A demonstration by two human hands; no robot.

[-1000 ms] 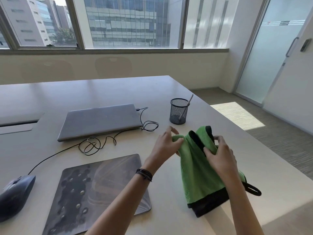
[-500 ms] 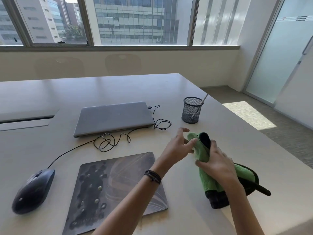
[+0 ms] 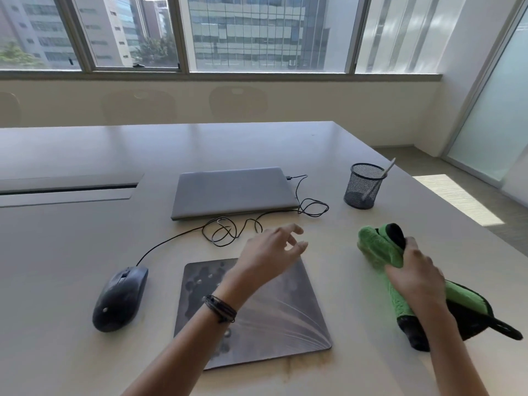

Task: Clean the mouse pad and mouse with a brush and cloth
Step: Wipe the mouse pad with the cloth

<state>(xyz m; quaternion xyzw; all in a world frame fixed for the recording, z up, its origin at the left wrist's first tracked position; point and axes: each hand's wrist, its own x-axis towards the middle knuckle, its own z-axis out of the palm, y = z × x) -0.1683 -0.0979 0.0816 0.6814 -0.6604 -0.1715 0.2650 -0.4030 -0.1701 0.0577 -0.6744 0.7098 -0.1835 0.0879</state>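
A grey patterned mouse pad (image 3: 274, 324) lies flat in front of me, with pale droplets on its left part. The dark corded mouse (image 3: 120, 298) rests on the table left of the pad. A folded green cloth with black trim (image 3: 380, 250) lies on the table at the right, and my right hand (image 3: 414, 277) is closed over its middle. My left hand (image 3: 268, 252) hovers above the pad's far edge, fingers apart, holding nothing. A pale handle (image 3: 389, 168), possibly the brush, sticks out of the mesh cup.
A closed grey laptop (image 3: 231, 191) lies behind the pad, its black cable (image 3: 228, 232) looping across the table to the mouse. A black mesh cup (image 3: 363, 187) stands at the back right. The table edge (image 3: 463, 221) runs diagonally at the right.
My left hand let go of the cloth and moved left over the pad. The cloth went from held up and spread to folded and lying on the table under my right hand.
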